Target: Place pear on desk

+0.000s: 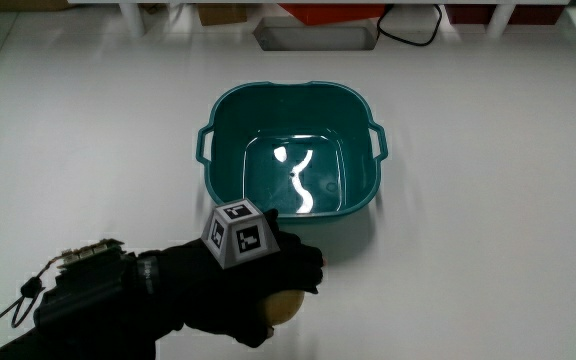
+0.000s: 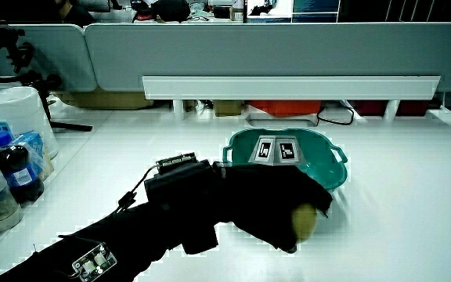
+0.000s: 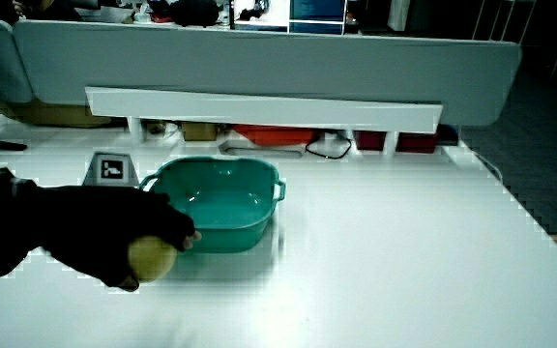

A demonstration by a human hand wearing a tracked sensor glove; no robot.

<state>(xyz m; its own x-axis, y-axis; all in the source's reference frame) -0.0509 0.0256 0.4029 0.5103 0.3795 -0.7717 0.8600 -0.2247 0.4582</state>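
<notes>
Main view: the hand [image 1: 253, 290], in a matte black glove with a patterned cube [image 1: 238, 233] on its back, has its fingers [image 1: 303, 272] clenched around a smooth yellow pear [image 1: 282, 306], near the table [image 1: 488, 230] edge closest to the person. A glossy teal tub [image 1: 293, 150], rounded and handled, sits just beside the hand. Both side views expose more of the pear [image 2: 304, 222] [image 3: 151, 258] under the glove.

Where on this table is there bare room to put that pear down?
The hand grips the pear just nearer the person than the teal tub. The white desk lies bare all round the tub, widest between the tub and the table's edge in a side view. It is crowded only where bottles cluster at the edge.
</notes>
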